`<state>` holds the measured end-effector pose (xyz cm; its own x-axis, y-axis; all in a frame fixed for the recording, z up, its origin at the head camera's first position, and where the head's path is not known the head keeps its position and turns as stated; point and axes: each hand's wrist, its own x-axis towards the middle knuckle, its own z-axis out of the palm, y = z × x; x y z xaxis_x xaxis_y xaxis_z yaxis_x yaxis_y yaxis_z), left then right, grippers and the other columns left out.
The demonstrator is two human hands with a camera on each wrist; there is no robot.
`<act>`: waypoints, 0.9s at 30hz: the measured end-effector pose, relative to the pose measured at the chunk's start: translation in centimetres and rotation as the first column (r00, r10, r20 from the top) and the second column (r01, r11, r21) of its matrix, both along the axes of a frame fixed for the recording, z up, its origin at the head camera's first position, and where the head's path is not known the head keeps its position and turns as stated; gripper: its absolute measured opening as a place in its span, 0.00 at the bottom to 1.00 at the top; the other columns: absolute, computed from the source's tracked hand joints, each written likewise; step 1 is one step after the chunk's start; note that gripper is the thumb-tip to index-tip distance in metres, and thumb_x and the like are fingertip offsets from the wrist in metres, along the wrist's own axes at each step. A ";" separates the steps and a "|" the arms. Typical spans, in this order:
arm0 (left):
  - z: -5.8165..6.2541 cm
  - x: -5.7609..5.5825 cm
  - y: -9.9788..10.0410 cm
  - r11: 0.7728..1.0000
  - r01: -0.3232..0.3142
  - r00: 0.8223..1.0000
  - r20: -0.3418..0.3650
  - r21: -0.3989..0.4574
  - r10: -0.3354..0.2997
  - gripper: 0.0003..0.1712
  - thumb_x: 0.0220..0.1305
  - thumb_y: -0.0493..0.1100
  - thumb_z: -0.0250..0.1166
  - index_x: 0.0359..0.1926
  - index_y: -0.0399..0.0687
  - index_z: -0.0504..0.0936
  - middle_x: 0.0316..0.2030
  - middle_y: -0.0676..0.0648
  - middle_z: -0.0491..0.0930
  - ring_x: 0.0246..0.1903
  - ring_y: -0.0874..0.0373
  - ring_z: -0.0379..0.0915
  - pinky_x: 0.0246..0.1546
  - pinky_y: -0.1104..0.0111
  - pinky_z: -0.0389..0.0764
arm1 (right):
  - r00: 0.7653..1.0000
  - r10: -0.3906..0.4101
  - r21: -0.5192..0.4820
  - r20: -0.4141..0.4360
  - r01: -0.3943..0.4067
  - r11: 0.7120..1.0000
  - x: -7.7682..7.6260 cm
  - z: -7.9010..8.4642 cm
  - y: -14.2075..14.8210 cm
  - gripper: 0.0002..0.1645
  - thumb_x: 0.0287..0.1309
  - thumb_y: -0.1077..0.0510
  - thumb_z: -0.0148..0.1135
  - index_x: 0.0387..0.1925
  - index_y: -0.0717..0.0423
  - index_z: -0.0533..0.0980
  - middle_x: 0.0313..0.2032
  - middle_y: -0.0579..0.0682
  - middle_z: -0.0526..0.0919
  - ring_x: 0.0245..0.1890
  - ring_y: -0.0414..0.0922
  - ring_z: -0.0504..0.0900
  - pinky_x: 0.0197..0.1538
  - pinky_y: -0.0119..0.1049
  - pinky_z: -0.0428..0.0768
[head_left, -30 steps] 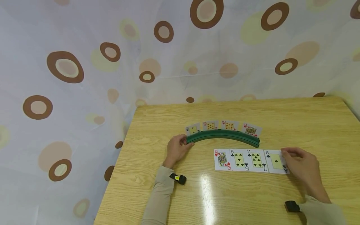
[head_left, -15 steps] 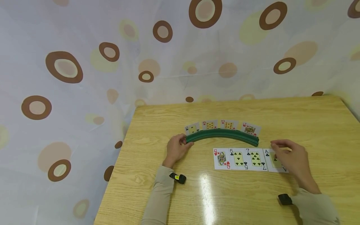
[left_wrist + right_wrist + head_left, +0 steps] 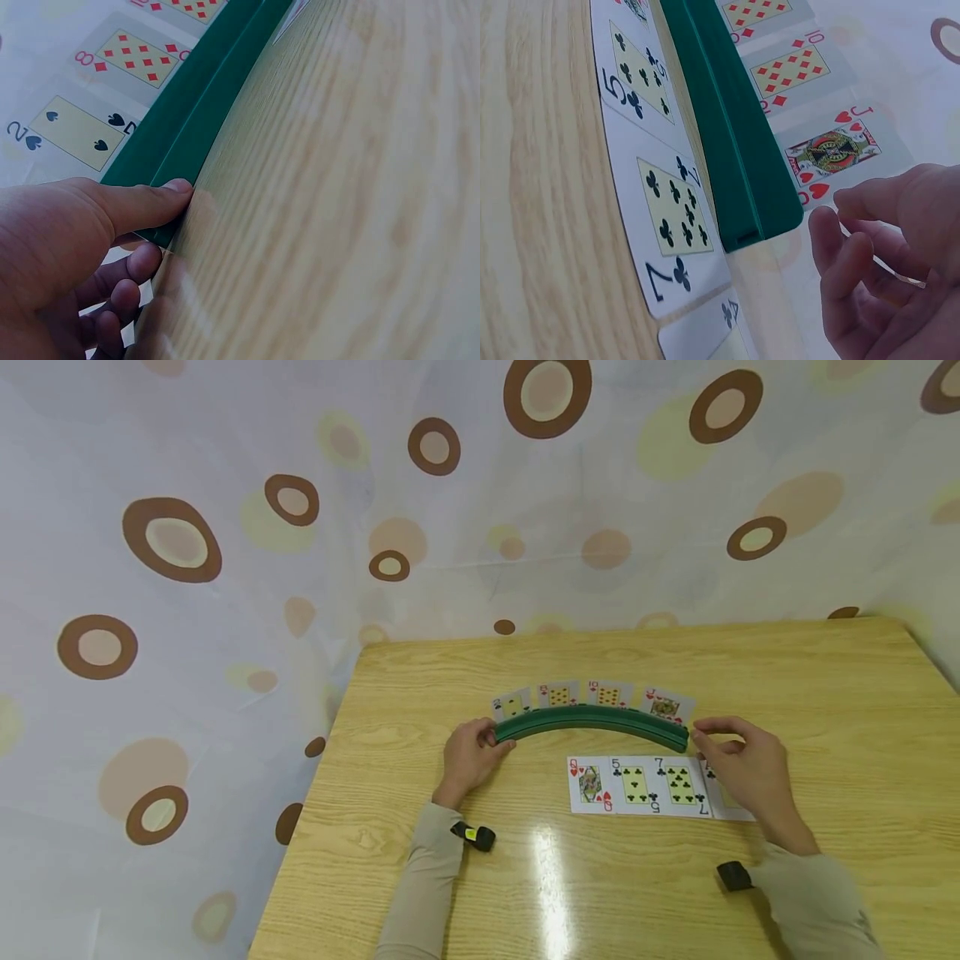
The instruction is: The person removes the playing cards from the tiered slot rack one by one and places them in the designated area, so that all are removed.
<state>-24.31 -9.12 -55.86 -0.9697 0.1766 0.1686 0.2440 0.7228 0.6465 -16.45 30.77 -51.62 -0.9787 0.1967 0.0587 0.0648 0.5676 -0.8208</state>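
Observation:
A curved green card holder (image 3: 592, 718) stands on the table. Upright in it are the two of spades (image 3: 76, 133), eight of diamonds (image 3: 138, 58), ten of diamonds (image 3: 789, 71) and jack of hearts (image 3: 832, 152). My left hand (image 3: 471, 758) grips the holder's left end, thumb on the front. Close to the right end, beside the jack, is my right hand (image 3: 746, 768), fingers loosely bent and nothing between them. In front lie the queen of hearts (image 3: 590, 785), five of clubs (image 3: 635, 785), seven of clubs (image 3: 681, 785) and ace of clubs (image 3: 731, 802), the last partly hidden by the right hand.
The wooden table (image 3: 637, 893) reaches back to a patterned cloth (image 3: 480, 493) hanging behind and at the left. Its left edge runs near my left forearm. The row of flat cards lies close to the holder's front.
My right hand has left the ace's right edge and moved left and away from me to near the holder's right end. The left hand keeps its grip; the cards stay put.

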 end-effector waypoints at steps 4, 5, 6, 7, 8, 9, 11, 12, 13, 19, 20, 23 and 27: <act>0.0 0.2 0.0 1.000 0.007 1.000 -0.005 0.008 -0.007 0.13 0.67 0.48 0.79 0.39 0.43 0.88 0.28 0.48 0.83 0.28 0.63 0.68 0.36 0.71 0.67 | 1.000 -0.017 0.034 -0.020 0.017 0.999 -0.6 -0.1 -0.6 0.21 0.77 0.45 0.67 0.57 0.56 0.86 0.47 0.56 0.92 0.28 0.26 0.83 0.24 0.31 0.75; 0.0 0.2 0.0 1.000 0.009 1.000 -0.007 0.010 -0.009 0.13 0.67 0.48 0.79 0.40 0.43 0.88 0.28 0.48 0.83 0.28 0.63 0.68 0.36 0.71 0.67 | 0.999 -0.021 0.038 -0.027 0.022 0.999 -0.7 -0.1 -0.7 0.21 0.77 0.45 0.67 0.57 0.56 0.86 0.47 0.59 0.92 0.27 0.25 0.82 0.24 0.31 0.75; 0.0 0.2 0.0 1.000 0.011 1.000 -0.009 0.010 -0.011 0.13 0.67 0.48 0.79 0.41 0.43 0.88 0.28 0.48 0.83 0.28 0.63 0.68 0.35 0.71 0.68 | 0.999 -0.025 0.042 -0.033 0.027 0.999 -0.8 -0.1 -0.8 0.21 0.77 0.45 0.67 0.56 0.56 0.86 0.47 0.59 0.92 0.27 0.24 0.81 0.24 0.31 0.76; 0.0 0.2 0.0 1.000 0.013 1.000 -0.009 0.011 -0.013 0.13 0.67 0.47 0.79 0.41 0.42 0.88 0.28 0.48 0.83 0.28 0.63 0.68 0.35 0.71 0.68 | 0.999 -0.029 0.041 -0.041 0.031 0.999 -0.9 -0.1 -0.9 0.20 0.77 0.45 0.67 0.56 0.56 0.86 0.47 0.58 0.92 0.27 0.23 0.80 0.24 0.30 0.76; 0.0 0.2 0.0 1.000 0.014 1.000 -0.009 0.011 -0.014 0.14 0.67 0.47 0.79 0.42 0.42 0.89 0.29 0.48 0.84 0.28 0.64 0.69 0.35 0.71 0.68 | 0.998 -0.033 0.043 -0.053 0.035 0.998 -1.0 -0.2 -1.0 0.20 0.77 0.46 0.67 0.55 0.57 0.86 0.46 0.57 0.92 0.27 0.22 0.80 0.24 0.30 0.77; 0.0 0.2 0.0 1.000 0.015 1.000 -0.007 0.011 -0.015 0.14 0.67 0.47 0.79 0.43 0.42 0.89 0.29 0.48 0.84 0.28 0.64 0.69 0.35 0.71 0.69 | 0.997 -0.032 0.039 -0.070 0.035 0.999 -1.2 -0.2 -1.0 0.19 0.77 0.47 0.67 0.54 0.58 0.86 0.45 0.56 0.92 0.27 0.21 0.80 0.24 0.29 0.77; 0.0 0.2 0.1 1.000 0.014 1.000 -0.002 0.008 -0.014 0.14 0.67 0.47 0.79 0.44 0.42 0.89 0.29 0.47 0.84 0.29 0.64 0.69 0.36 0.71 0.69 | 0.995 -0.033 0.031 -0.092 0.036 0.999 -1.3 -0.3 -1.1 0.17 0.77 0.49 0.68 0.53 0.59 0.86 0.44 0.56 0.92 0.26 0.20 0.79 0.24 0.29 0.77; 0.0 0.2 0.1 1.000 0.014 1.000 0.002 0.008 -0.014 0.14 0.67 0.47 0.79 0.44 0.42 0.89 0.29 0.47 0.85 0.29 0.63 0.69 0.36 0.71 0.69 | 0.994 -0.033 0.028 -0.102 0.036 0.999 -1.4 -0.3 -1.2 0.17 0.77 0.50 0.67 0.52 0.60 0.86 0.44 0.56 0.92 0.26 0.20 0.79 0.24 0.28 0.77; 0.0 0.2 0.1 1.000 0.014 1.000 0.005 0.007 -0.014 0.14 0.67 0.47 0.79 0.44 0.42 0.89 0.30 0.47 0.85 0.29 0.63 0.70 0.36 0.71 0.69 | 0.994 -0.033 0.024 -0.105 0.036 0.999 -1.4 -0.3 -1.2 0.16 0.77 0.51 0.67 0.52 0.60 0.86 0.43 0.57 0.92 0.26 0.20 0.79 0.24 0.28 0.77; 0.2 0.1 0.1 1.000 0.019 1.000 0.011 0.008 -0.020 0.14 0.68 0.47 0.79 0.45 0.41 0.89 0.30 0.46 0.85 0.29 0.63 0.70 0.35 0.71 0.69 | 0.996 -0.030 0.007 -0.082 0.031 1.000 -1.2 0.0 -1.3 0.17 0.79 0.52 0.64 0.55 0.60 0.84 0.48 0.60 0.89 0.28 0.23 0.81 0.27 0.28 0.78; 0.2 0.1 0.1 1.000 0.019 1.000 0.012 0.009 -0.019 0.14 0.68 0.47 0.79 0.44 0.40 0.89 0.30 0.46 0.85 0.29 0.63 0.70 0.35 0.71 0.69 | 0.997 -0.028 -0.003 -0.078 0.028 1.000 -1.2 0.1 -1.2 0.17 0.79 0.51 0.64 0.56 0.60 0.83 0.49 0.58 0.88 0.29 0.24 0.82 0.27 0.27 0.79; 0.2 0.0 0.1 1.000 0.014 1.000 0.013 0.011 -0.014 0.14 0.68 0.47 0.79 0.44 0.41 0.89 0.30 0.46 0.84 0.29 0.62 0.70 0.36 0.71 0.68 | 0.997 -0.027 -0.038 -0.074 0.024 0.999 -1.0 0.3 -1.1 0.17 0.80 0.50 0.64 0.57 0.59 0.82 0.48 0.47 0.87 0.32 0.27 0.84 0.28 0.27 0.79; 0.2 0.1 0.0 1.000 0.009 1.000 0.006 0.014 -0.009 0.14 0.67 0.47 0.79 0.44 0.41 0.89 0.29 0.46 0.84 0.30 0.62 0.69 0.37 0.70 0.68 | 0.996 -0.019 -0.065 -0.083 0.014 0.998 -0.8 0.4 -1.0 0.17 0.80 0.51 0.64 0.57 0.59 0.82 0.42 0.26 0.81 0.31 0.28 0.85 0.26 0.27 0.77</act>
<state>-24.25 -9.13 -55.63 -0.9691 0.1829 0.1654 0.2466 0.7118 0.6577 -17.24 29.76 -51.26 -0.9675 0.2186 0.1269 0.0032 0.5125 -0.8587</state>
